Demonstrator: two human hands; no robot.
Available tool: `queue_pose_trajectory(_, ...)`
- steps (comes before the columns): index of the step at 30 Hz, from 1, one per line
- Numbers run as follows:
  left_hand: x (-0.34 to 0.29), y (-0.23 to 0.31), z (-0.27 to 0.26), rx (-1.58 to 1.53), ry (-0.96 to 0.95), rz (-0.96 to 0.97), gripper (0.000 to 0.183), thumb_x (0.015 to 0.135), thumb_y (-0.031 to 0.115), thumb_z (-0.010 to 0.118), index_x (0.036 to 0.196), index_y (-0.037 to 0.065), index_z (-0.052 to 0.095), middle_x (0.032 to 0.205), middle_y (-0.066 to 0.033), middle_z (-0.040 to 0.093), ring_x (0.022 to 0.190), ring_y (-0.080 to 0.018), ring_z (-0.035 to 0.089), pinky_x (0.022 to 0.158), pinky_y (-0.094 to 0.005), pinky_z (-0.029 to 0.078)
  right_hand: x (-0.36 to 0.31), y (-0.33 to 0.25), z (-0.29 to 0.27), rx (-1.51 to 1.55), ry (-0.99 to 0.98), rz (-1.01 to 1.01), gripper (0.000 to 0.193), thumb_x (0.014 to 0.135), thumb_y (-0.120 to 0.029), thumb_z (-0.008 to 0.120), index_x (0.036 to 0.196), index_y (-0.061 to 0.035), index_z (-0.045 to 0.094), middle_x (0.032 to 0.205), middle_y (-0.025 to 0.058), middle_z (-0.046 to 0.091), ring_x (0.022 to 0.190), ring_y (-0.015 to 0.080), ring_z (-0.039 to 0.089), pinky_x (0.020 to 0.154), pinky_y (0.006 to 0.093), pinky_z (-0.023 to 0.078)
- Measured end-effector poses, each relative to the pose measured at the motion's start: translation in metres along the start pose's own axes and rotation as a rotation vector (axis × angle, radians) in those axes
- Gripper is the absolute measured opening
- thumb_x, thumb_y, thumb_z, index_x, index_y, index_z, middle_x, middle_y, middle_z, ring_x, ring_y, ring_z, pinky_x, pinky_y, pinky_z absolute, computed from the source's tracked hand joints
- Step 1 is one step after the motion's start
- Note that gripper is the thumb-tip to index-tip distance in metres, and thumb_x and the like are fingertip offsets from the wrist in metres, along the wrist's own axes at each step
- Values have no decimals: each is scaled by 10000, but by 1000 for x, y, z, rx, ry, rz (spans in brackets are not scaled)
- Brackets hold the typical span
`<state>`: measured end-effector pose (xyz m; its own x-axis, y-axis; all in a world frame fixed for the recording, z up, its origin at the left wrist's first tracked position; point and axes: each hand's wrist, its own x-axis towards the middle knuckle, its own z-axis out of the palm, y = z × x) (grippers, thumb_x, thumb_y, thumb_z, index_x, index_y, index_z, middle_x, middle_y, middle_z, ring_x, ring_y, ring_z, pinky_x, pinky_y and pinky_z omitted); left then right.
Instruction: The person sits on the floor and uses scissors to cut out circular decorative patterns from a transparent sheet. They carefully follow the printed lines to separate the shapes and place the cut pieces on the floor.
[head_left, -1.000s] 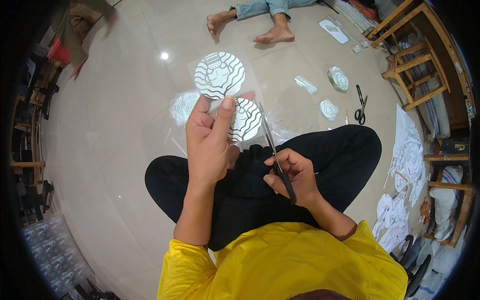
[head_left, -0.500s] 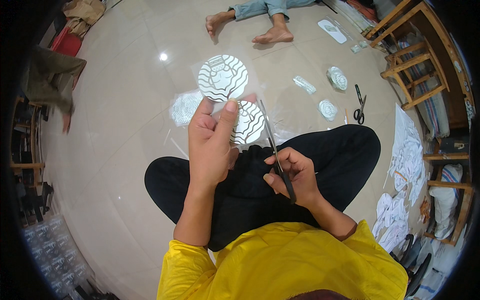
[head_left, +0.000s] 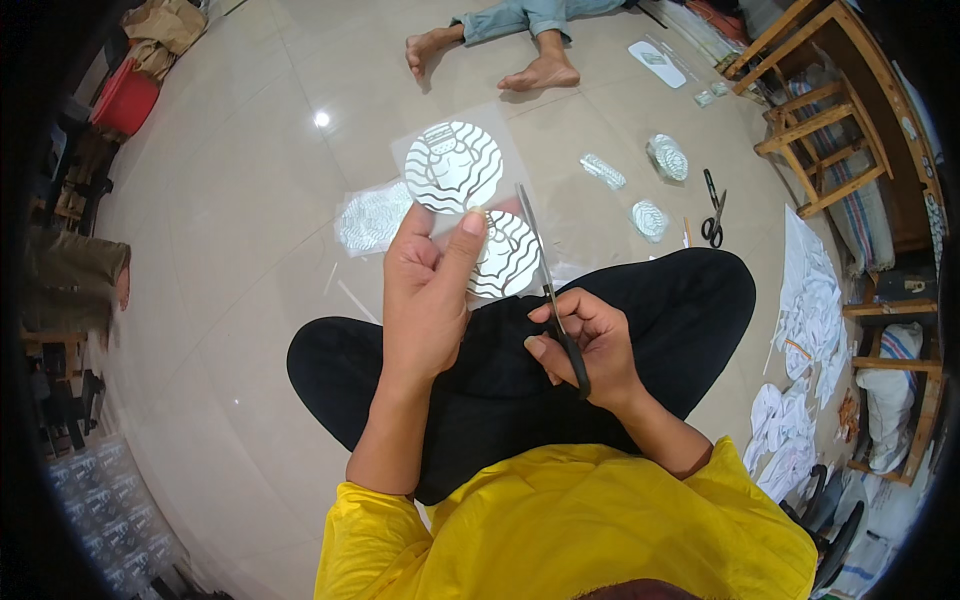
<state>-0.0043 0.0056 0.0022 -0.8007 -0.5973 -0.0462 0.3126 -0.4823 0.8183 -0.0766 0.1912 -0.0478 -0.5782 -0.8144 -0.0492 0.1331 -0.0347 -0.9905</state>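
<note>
Between the thumb and fingers of my left hand (head_left: 425, 290) is a clear sheet bearing two round silver stickers with wavy dark lines: an upper sticker (head_left: 454, 168) and a lower sticker (head_left: 505, 252), partly covered by my thumb. My right hand (head_left: 598, 345) grips black-handled scissors (head_left: 572, 360), blades pointing away from me. Their blades run along the right edge of the sheet, beside the lower sticker; whether they are closed on the film I cannot tell. Behind my left hand, a pile of silver stickers (head_left: 368, 220) lies on the floor.
To the right lie small stacks of silver pieces (head_left: 649, 220), another pair of scissors (head_left: 713, 230) and white scraps (head_left: 808, 290). A wooden stool (head_left: 825, 135) stands at the far right. Another person's bare feet (head_left: 540, 75) rest ahead; a second person's leg (head_left: 85, 270) is at the left.
My left hand and the sheet have shifted slightly right and toward me, against the scissors' blades. My right hand stays almost in place. The person at the left has moved further left and nearer.
</note>
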Motion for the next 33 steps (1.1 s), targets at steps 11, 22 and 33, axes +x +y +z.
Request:
queue_pose_trajectory(11,4,4,-8,174,87,37,311,1111,205,548,1322,-19,597,1064,-146,782,627,-79,681,453,-218,423,-1,2,-1,-34,-20,-21,270,921,-25,798,1136,-20,635,691,1,675,542,26,579,519,186,375)
queue_pose_trajectory(22,-3,7,-3,94,13,-9,338,1098,145,568,1345,-86,583,1101,-194,765,886,-143,758,754,-249,626,4,-1,4,34,21,-27,276,923,-3,792,1117,-3,596,687,-3,673,555,7,559,532,175,372)
queue_pose_trajectory(33,-4,10,4,121,39,-47,313,1094,175,566,1296,-61,607,1020,-167,778,665,-144,748,480,-227,575,11,-3,5,8,29,-76,250,940,-35,784,1098,-7,593,704,16,689,570,23,580,534,177,387)
